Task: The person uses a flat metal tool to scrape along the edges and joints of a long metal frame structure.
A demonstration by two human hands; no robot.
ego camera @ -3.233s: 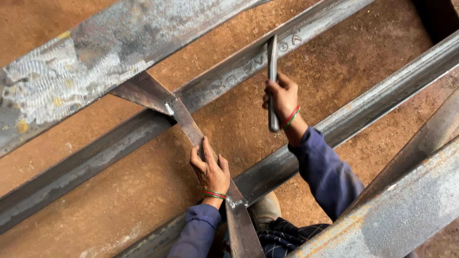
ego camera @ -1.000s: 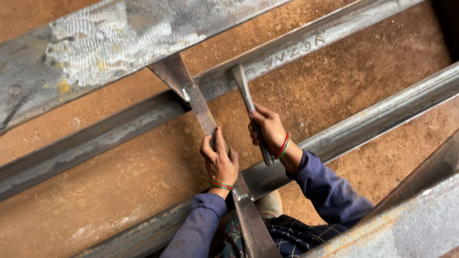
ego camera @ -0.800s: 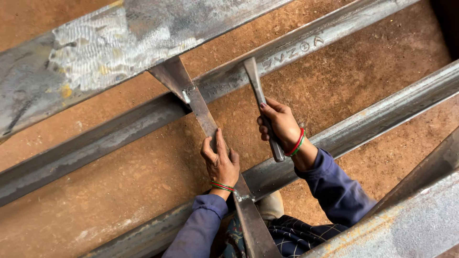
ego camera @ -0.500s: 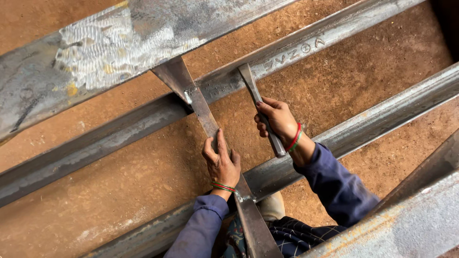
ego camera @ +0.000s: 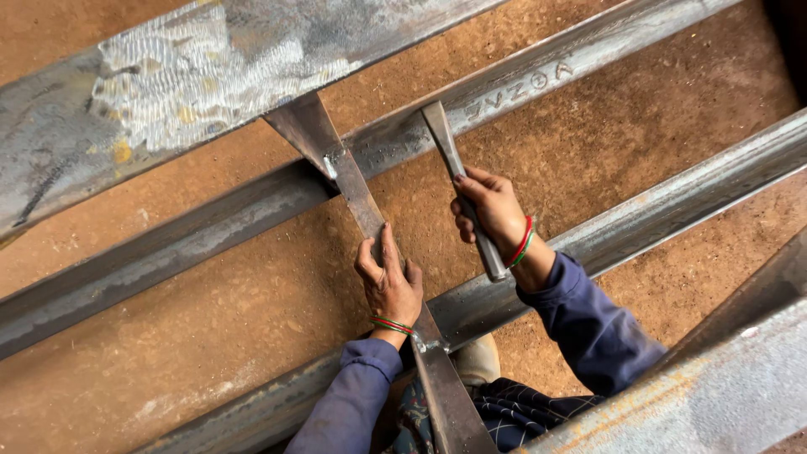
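Observation:
My left hand (ego camera: 389,282) grips a flat steel brace (ego camera: 353,185) that runs diagonally across two long steel rails. My right hand (ego camera: 492,210) is closed around a grey metal chipping tool (ego camera: 458,181). The tool's flat head rests near the upper rail (ego camera: 504,92), to the right of the brace's welded joint (ego camera: 332,168). Both wrists wear red and green bangles, and both arms are in blue sleeves.
A wide steel beam (ego camera: 193,76) with a rough weld patch lies at top left. A lower rail (ego camera: 672,210) crosses under my hands, and another beam (ego camera: 714,395) fills the bottom right. Reddish-brown dirt ground lies beneath the frame. My knee and checked cloth show at the bottom.
My right hand has brought the tool down from an upright raised position to lie tilted with its head near the upper rail. My left hand stays on the brace.

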